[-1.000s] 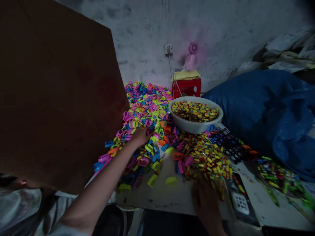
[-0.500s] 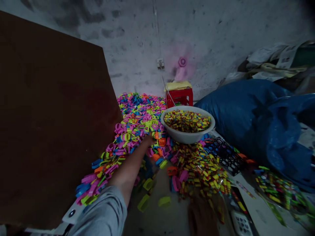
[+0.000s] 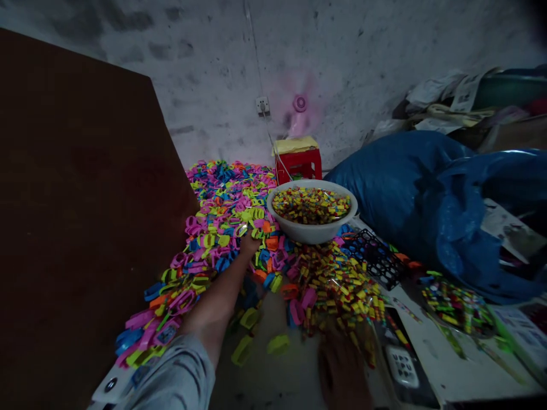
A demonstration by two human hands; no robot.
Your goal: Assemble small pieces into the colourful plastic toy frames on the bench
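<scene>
My left hand point(image 3: 249, 245) reaches far forward into a heap of bright plastic loop-shaped pieces point(image 3: 209, 241) in pink, yellow-green, blue and orange, shaped like toy watches. Its fingers are blurred and partly hidden among the pieces, so a grip cannot be made out. Low in the view, my right hand point(image 3: 345, 367) rests in shadow on the tabletop, thumb apart from the fingers, with nothing visible in it. Just beyond it spreads a pile of small yellow-and-red wrapped pieces point(image 3: 342, 279). A few loose yellow-green loops point(image 3: 278, 344) lie between my hands.
A white basin point(image 3: 310, 232) full of the small pieces stands behind the pile. Right of it lie a black perforated tray point(image 3: 376, 256) and a big blue plastic bag point(image 3: 393, 176). A brown board point(image 3: 85, 216) blocks the left. A pink fan point(image 3: 299, 103) stands on a red stool point(image 3: 299, 162).
The whole scene has shifted slightly left as my head turned. My left hand stays among the loops, a shiny piece now showing by its fingers. My right hand remains low on the table.
</scene>
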